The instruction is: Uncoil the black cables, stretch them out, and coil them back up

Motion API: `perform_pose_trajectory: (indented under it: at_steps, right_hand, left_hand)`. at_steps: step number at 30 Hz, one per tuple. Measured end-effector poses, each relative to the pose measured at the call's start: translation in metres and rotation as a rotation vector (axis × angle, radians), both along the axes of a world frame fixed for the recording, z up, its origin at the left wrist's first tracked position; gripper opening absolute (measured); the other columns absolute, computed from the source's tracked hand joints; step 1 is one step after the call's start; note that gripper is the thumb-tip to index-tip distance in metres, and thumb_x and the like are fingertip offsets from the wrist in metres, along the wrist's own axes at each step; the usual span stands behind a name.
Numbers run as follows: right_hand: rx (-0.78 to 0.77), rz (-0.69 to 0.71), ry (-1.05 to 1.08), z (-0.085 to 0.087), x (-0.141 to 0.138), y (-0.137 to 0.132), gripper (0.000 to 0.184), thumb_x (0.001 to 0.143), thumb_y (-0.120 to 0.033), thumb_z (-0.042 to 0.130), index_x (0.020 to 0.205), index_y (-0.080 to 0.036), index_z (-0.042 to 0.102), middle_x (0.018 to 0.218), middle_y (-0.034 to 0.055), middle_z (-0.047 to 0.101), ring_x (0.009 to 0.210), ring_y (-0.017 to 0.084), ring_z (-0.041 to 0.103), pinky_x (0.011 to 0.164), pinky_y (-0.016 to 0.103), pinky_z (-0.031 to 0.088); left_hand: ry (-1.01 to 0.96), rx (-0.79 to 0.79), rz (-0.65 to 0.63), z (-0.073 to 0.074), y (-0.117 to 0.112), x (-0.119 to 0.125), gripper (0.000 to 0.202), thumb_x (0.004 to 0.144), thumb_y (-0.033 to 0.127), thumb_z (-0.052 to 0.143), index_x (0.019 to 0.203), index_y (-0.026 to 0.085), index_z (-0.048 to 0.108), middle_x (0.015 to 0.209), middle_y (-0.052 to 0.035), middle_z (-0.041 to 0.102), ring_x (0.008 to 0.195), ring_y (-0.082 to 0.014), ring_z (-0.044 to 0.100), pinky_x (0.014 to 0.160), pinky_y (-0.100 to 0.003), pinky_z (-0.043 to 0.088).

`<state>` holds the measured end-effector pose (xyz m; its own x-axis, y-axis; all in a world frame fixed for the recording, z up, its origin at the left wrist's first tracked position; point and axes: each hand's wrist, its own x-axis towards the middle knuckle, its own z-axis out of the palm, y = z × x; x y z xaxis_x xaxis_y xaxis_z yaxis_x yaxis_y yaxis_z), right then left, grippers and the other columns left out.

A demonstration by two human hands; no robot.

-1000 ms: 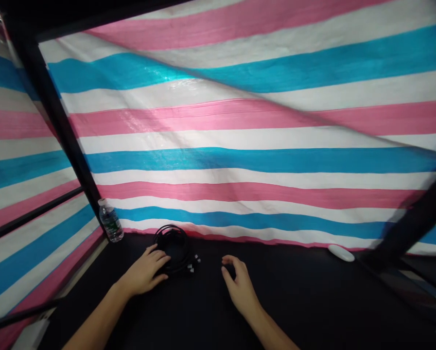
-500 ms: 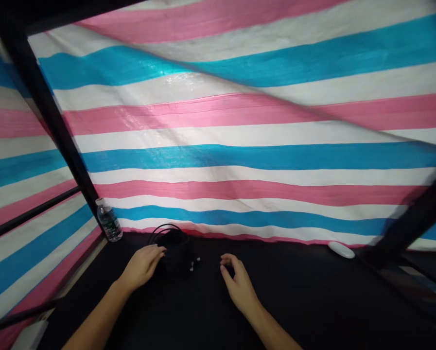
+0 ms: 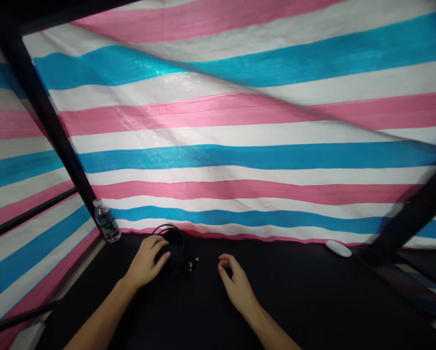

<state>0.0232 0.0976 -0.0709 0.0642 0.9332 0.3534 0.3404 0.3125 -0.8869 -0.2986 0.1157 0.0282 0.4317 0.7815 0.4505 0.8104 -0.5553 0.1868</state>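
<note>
My left hand [image 3: 145,262] lies half-closed on the black cable coil [image 3: 176,248], though I can't tell if it's gripping. The coil's plugs [image 3: 193,265] sit at 3 o'clock from it. My right hand [image 3: 235,284], loosely curled, is at 3 o'clock from the coil on the black table [image 3: 294,301]. A water bottle [image 3: 107,223] stands at 10 o'clock.

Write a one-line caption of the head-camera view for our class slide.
Left hand on a coiled black cable, right hand curled beside it, water bottle nearby, striped tarpaulin behind.
</note>
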Motion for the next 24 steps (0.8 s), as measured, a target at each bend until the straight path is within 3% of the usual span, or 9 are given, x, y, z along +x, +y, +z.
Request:
perform_pose_trajectory:
  at_steps: [2,4,7,10,15,19,22,24]
  right_hand:
    - [-0.001,0.006,0.000,0.001,0.000,0.000,0.026,0.090,-0.035,0.056,0.111,-0.022,0.065,0.093,0.0061,0.070,0.093,0.024,0.067,0.092,0.042,0.052]
    - [-0.002,0.009,0.000,0.001,0.000,0.000,0.026,0.090,-0.036,0.056,0.110,-0.022,0.065,0.092,0.0059,0.070,0.092,0.024,0.067,0.093,0.042,0.052]
    - [0.002,0.009,0.002,0.002,0.000,0.001,0.026,0.090,-0.037,0.056,0.109,-0.021,0.064,0.091,0.0062,0.070,0.090,0.024,0.067,0.092,0.043,0.052]
    - [0.010,0.015,0.000,0.004,0.000,-0.001,0.028,0.090,-0.040,0.057,0.109,-0.021,0.066,0.092,0.0070,0.070,0.090,0.025,0.067,0.091,0.043,0.053]
    - [-0.002,0.113,-0.044,0.016,-0.005,-0.012,0.031,0.092,-0.043,0.057,0.112,-0.023,0.070,0.097,0.0077,0.070,0.093,0.024,0.067,0.092,0.041,0.053]
    - [-0.013,0.221,-0.077,0.026,-0.010,-0.022,0.038,0.093,-0.040,0.060,0.127,-0.026,0.066,0.095,0.0043,0.070,0.089,0.021,0.066,0.090,0.037,0.054]
    - [-0.005,0.275,-0.097,0.027,-0.011,-0.024,0.045,0.093,-0.037,0.059,0.137,-0.027,0.060,0.097,0.0037,0.069,0.088,0.020,0.065,0.090,0.037,0.054]
    - [0.001,0.271,-0.093,0.026,-0.011,-0.023,0.044,0.095,-0.036,0.057,0.138,-0.025,0.058,0.096,0.0037,0.067,0.087,0.020,0.064,0.089,0.037,0.054]
  left_hand:
    - [-0.065,0.037,0.124,0.003,0.012,0.002,0.047,0.103,0.041,0.040,0.146,0.022,0.048,0.142,-0.0170,0.054,0.135,-0.0322,0.048,0.114,-0.055,0.036]
    - [-0.042,-0.015,0.130,0.006,0.026,0.004,0.054,0.102,0.043,0.041,0.153,0.023,0.040,0.153,-0.0165,0.046,0.143,-0.0328,0.040,0.117,-0.055,0.033]
    - [0.037,-0.156,0.062,0.007,0.047,0.008,0.056,0.099,0.052,0.044,0.148,0.026,0.050,0.153,-0.0120,0.051,0.140,-0.0305,0.047,0.117,-0.048,0.036]
    - [0.096,-0.279,0.078,0.003,0.058,0.013,0.063,0.096,0.063,0.044,0.144,0.025,0.056,0.148,-0.0137,0.056,0.132,-0.0331,0.056,0.111,-0.048,0.042]
    - [0.156,-0.351,0.201,-0.007,0.053,0.029,0.076,0.090,0.073,0.044,0.147,0.023,0.053,0.156,-0.0202,0.045,0.132,-0.0437,0.052,0.106,-0.058,0.042]
    - [0.170,-0.350,0.349,-0.016,0.037,0.050,0.082,0.090,0.073,0.039,0.147,0.015,0.051,0.151,-0.0310,0.044,0.126,-0.0535,0.052,0.095,-0.070,0.041]
    - [0.155,-0.342,0.414,-0.018,0.030,0.059,0.079,0.093,0.070,0.034,0.145,0.013,0.053,0.146,-0.0333,0.047,0.120,-0.0538,0.055,0.089,-0.071,0.043]
    - [0.136,-0.323,0.414,-0.017,0.029,0.059,0.073,0.094,0.066,0.036,0.142,0.014,0.055,0.142,-0.0315,0.051,0.121,-0.0513,0.055,0.094,-0.069,0.041]
